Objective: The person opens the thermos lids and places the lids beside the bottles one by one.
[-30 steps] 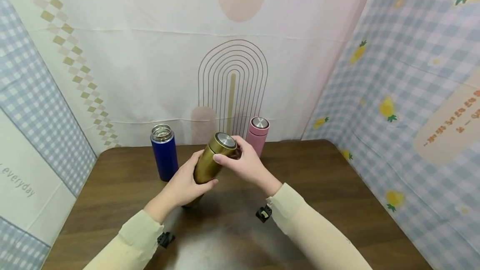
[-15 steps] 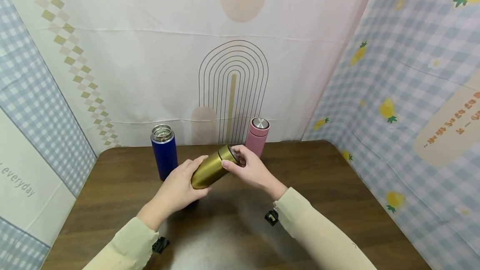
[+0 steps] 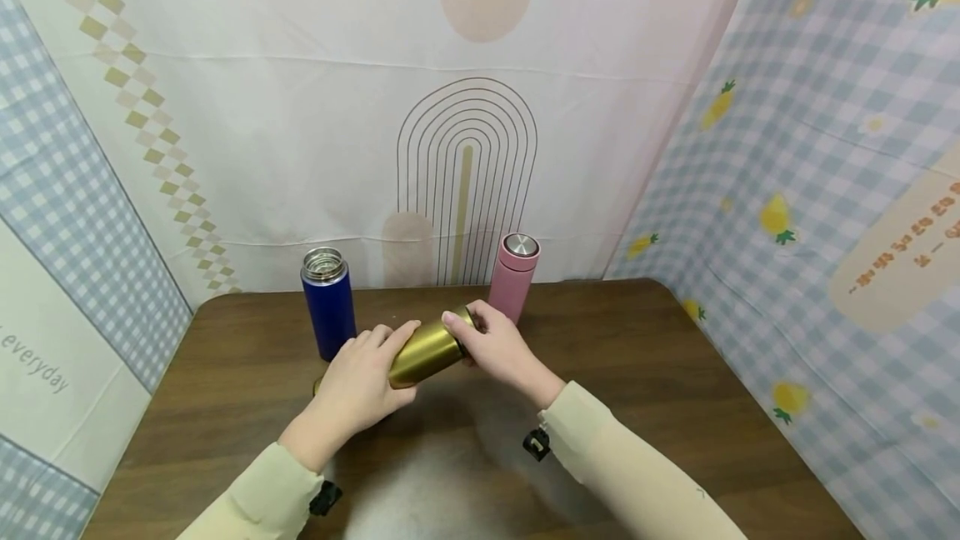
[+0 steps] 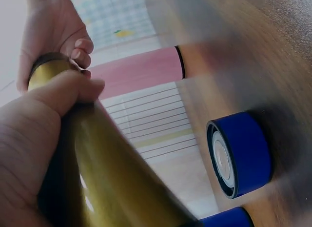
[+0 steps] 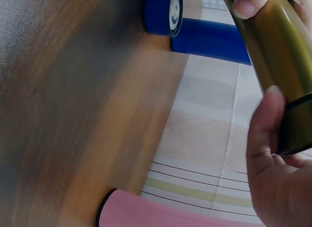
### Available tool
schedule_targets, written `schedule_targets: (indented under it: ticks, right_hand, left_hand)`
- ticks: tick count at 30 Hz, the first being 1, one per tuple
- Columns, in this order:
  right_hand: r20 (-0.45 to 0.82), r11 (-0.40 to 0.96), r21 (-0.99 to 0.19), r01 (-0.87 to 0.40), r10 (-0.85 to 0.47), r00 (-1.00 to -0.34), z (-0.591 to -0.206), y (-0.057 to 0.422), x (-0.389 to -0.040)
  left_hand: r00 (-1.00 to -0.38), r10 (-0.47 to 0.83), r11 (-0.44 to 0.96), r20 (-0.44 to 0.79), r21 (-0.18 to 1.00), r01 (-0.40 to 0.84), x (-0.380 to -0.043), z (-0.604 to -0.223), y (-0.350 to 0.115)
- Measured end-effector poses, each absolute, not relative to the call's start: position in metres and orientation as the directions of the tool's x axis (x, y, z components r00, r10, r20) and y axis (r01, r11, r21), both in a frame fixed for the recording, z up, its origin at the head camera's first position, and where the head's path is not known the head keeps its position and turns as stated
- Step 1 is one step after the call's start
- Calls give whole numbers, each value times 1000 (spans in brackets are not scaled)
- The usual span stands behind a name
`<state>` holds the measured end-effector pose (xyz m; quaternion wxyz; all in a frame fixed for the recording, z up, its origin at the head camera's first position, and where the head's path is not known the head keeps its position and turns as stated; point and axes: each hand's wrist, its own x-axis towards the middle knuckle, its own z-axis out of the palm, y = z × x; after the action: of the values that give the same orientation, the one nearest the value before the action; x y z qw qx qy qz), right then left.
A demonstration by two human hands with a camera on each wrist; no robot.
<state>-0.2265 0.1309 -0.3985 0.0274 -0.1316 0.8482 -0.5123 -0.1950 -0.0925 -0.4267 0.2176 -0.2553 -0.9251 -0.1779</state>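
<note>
A gold thermos (image 3: 427, 350) is held above the table, tilted far over with its lid end to the right. My left hand (image 3: 356, 382) grips it round the body. The right hand (image 3: 502, 348) holds the lid (image 5: 298, 127), thumb on its near side; a dark seam shows between lid and body in the right wrist view. Behind the left hand stands an upright blue thermos (image 3: 330, 311) with its steel mouth uncovered. A pink thermos (image 3: 513, 282), lid on, stands behind the right hand. The blue lid (image 4: 248, 154) on the table shows in both wrist views.
The brown wooden table (image 3: 637, 407) reaches back to a white patterned cloth (image 3: 315, 148). Checked cloth (image 3: 750, 215) hangs along the right side, with more on the left.
The gold thermos has tipped from a steep lean to nearly lying flat, its lid end going down and right. Both hands have stayed on it. The blue and pink thermoses have not moved.
</note>
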Motion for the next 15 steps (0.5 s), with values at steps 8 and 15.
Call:
schedule_targets:
  ticks: [8,15]
  right_hand:
    - [179,463,-844,-270,-233,-956,-399,131,-222]
    - [231,486,-818,-309,-215,-949,-402,132,-222]
  left_hand:
    - [-803,401,776,440,302,553,-195,-432,-93]
    - [-812,398,782,427,304,544,-193,-430,-94]
